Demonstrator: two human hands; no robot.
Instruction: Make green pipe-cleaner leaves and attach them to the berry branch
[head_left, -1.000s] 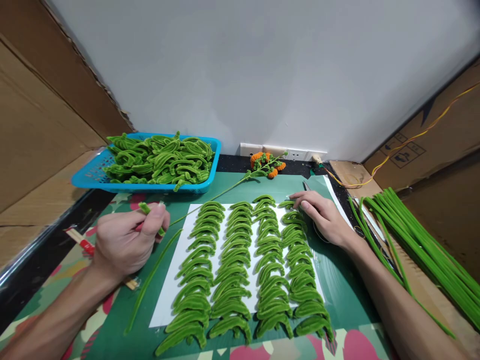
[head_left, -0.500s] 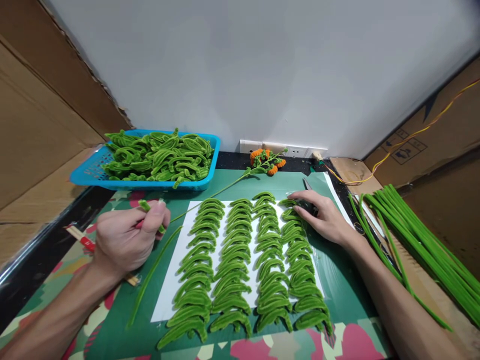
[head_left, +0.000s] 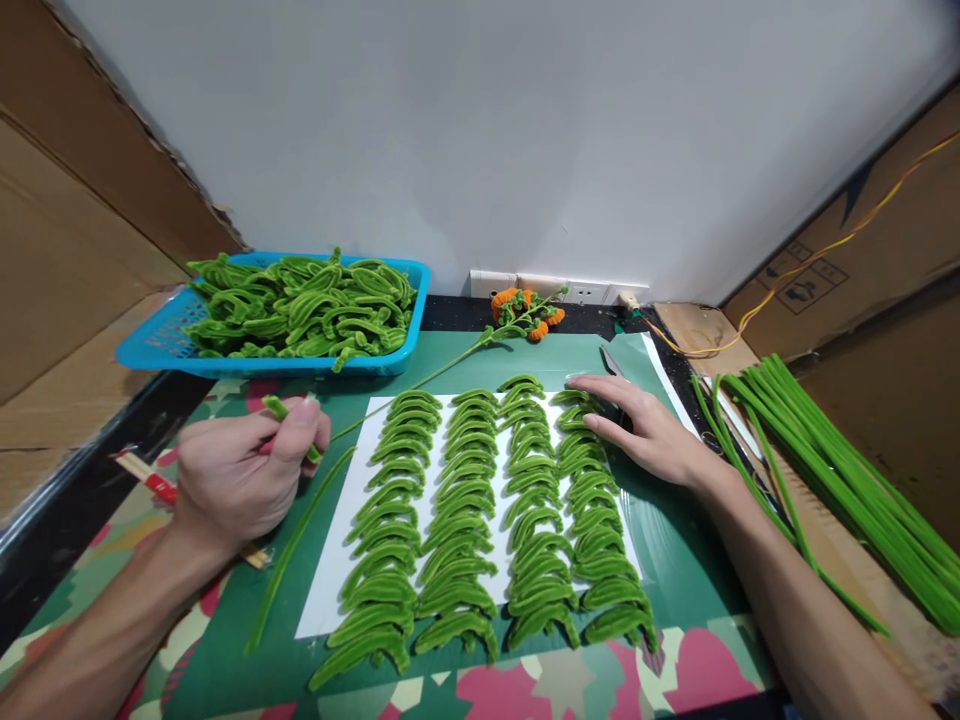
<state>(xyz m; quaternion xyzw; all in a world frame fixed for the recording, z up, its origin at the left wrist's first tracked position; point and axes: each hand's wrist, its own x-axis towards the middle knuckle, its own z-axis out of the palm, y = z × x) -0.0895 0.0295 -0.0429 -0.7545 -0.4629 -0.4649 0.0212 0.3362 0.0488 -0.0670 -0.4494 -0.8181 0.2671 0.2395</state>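
My left hand [head_left: 244, 470] is closed around a short green fuzzy pipe-cleaner leaf [head_left: 277, 408], whose ends stick out by the thumb. A bit of red shows between those fingers, too covered to name. My right hand [head_left: 637, 425] is open, its thumb and index fingertips at the top of the rightmost column of curved green pipe-cleaner leaves [head_left: 600, 520]. Several such columns lie on a white sheet [head_left: 330, 560]. Partly behind the right hand are dark-handled scissors [head_left: 611, 360]. Under the left wrist lie chopsticks with a red band [head_left: 161, 487].
A blue basket [head_left: 150, 345] heaped with green leaves stands back left. An orange pipe-cleaner flower [head_left: 540, 325] on a long stem lies behind the sheet. A loose green stem [head_left: 292, 555] is beside the sheet. Green pipe cleaners [head_left: 847, 480] lie right, near a cardboard box [head_left: 825, 270].
The whole view has shifted slightly, with things sitting a little further left and higher. Both hands keep nearly the same pose; the left still grips its leaf.
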